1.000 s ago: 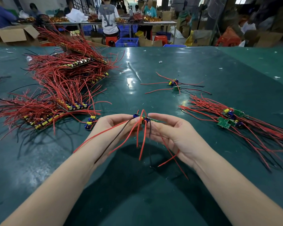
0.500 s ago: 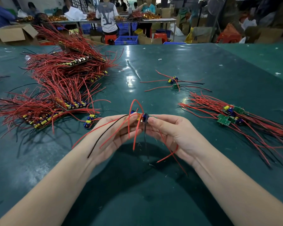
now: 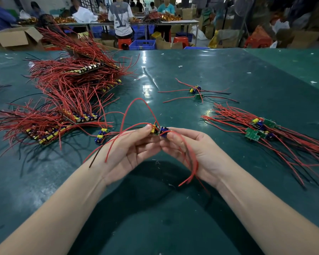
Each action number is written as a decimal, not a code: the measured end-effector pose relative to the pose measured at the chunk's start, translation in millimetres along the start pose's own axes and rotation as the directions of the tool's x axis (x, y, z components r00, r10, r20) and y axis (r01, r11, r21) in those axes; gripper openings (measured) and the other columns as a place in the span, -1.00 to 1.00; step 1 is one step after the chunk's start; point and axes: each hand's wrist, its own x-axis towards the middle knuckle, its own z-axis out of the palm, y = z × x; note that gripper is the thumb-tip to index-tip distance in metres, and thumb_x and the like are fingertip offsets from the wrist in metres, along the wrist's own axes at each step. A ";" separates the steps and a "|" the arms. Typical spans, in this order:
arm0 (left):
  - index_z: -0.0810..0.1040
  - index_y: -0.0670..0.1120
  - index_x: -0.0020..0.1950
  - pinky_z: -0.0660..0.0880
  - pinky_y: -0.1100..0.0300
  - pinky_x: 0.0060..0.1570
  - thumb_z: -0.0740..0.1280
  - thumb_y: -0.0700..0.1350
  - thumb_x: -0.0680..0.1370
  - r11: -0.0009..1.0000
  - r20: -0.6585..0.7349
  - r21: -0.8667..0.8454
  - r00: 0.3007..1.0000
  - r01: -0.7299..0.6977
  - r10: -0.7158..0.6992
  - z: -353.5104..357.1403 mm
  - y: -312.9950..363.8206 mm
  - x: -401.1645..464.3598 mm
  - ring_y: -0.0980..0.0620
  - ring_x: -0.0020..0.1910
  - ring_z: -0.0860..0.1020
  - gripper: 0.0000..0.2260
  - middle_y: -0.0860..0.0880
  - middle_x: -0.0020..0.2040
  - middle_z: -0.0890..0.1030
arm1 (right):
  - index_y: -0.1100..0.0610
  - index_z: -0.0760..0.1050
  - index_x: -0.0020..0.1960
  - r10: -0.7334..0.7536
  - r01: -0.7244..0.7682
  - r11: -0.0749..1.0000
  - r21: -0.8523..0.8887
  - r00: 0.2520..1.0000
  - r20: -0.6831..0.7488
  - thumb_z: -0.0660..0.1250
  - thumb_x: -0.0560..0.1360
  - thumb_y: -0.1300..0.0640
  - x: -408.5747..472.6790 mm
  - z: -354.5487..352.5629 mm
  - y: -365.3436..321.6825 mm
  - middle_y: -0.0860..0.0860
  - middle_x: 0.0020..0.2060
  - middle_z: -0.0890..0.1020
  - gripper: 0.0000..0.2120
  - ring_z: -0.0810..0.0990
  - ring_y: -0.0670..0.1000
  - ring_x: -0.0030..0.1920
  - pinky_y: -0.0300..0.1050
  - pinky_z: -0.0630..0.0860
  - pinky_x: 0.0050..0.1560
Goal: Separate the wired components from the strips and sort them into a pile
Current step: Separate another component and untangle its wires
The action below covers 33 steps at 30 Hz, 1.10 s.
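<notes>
From the head camera I see both hands pinching one short piece of strip (image 3: 159, 130) between them, my left hand (image 3: 134, 146) on its yellow-capped end and my right hand (image 3: 190, 148) on the blue-part end, red wires (image 3: 136, 107) looping up from it. I judge this is the snapping-apart step. Next, the freed component should go to the sorted pile (image 3: 261, 129), right of the held piece on the bench (image 3: 173, 208); the unbroken strips (image 3: 72, 100) lie to its left.

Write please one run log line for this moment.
step: separating | left hand: pinches wired piece | right hand: pinches same | sorted pile: right side
</notes>
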 end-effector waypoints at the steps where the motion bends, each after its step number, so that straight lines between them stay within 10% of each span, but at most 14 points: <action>1: 0.73 -0.10 -0.12 0.58 0.30 -0.17 0.48 -0.08 0.40 0.999 -0.002 0.043 1.000 -0.008 0.008 0.3 0.0 -1.2 0.08 -0.19 0.67 -0.87 -0.07 -0.14 0.71 | 0.18 0.71 -0.15 -0.004 0.004 1.000 -0.009 1.000 0.016 0.40 0.34 0.23 -0.2 0.9 0.3 0.10 -0.21 0.72 -0.86 0.71 -0.02 -0.23 -0.25 0.60 -0.18; 8: 0.57 -0.24 -0.01 0.49 0.43 -0.45 0.20 0.00 0.63 0.963 -0.477 -0.243 0.879 -0.118 -0.013 -5.3 13.9 4.5 0.14 -0.43 0.63 -0.69 -0.04 -0.37 0.64 | 0.12 0.72 -0.15 -0.006 0.002 0.999 -0.040 0.994 -0.105 0.47 0.27 0.14 1.0 -4.2 -7.5 0.08 -0.14 0.73 -0.83 0.71 0.00 -0.17 -0.22 0.61 -0.20; 11: 0.55 -0.33 0.04 0.53 0.37 -0.44 0.03 0.04 0.69 0.821 -0.389 -0.554 0.914 -0.136 -0.111 -15.1 22.2 -1.1 0.05 -0.40 0.65 -0.52 -0.12 -0.30 0.65 | 0.05 0.72 -0.17 0.001 -0.023 0.991 -0.133 0.986 -0.164 0.49 0.22 0.04 0.5 -3.9 -8.3 -0.01 -0.19 0.72 -0.80 0.66 -0.10 -0.32 -0.30 0.56 -0.30; 15: 0.61 -0.21 0.02 0.55 0.35 -0.35 0.12 -0.25 0.62 0.999 -0.268 -0.014 0.963 -0.035 0.030 2.2 12.5 -4.8 0.08 -0.28 0.66 -0.75 -0.11 -0.21 0.68 | 0.04 0.71 -0.22 0.031 -0.087 0.964 -0.251 0.975 -0.218 0.44 0.29 -0.03 0.1 0.4 -3.4 0.00 -0.24 0.69 -0.83 0.53 -0.13 -0.47 -0.33 0.48 -0.41; 19: 0.60 -0.09 0.12 0.54 0.30 0.01 0.39 -0.38 0.46 0.777 -0.015 0.564 0.938 -0.279 0.347 14.2 -4.0 -5.2 0.10 -0.07 0.62 -0.70 -0.08 0.02 0.66 | 0.18 0.67 -0.14 0.043 -0.079 0.975 -0.208 0.984 -0.173 0.33 0.54 0.13 0.2 1.4 0.2 0.05 -0.23 0.70 -0.81 0.57 -0.10 -0.41 -0.31 0.52 -0.35; 33: 0.69 -0.09 -0.09 0.56 0.29 -0.08 0.50 -0.19 0.35 0.708 -0.130 0.563 0.800 -0.426 0.585 12.1 -1.9 -4.7 0.10 -0.17 0.68 -0.85 0.00 -0.17 0.72 | 0.32 0.57 0.04 0.065 -0.077 0.995 -0.063 0.984 -0.168 0.29 0.53 0.33 -1.7 4.4 2.1 0.16 -0.17 0.71 -0.87 0.70 0.06 -0.28 -0.19 0.62 -0.25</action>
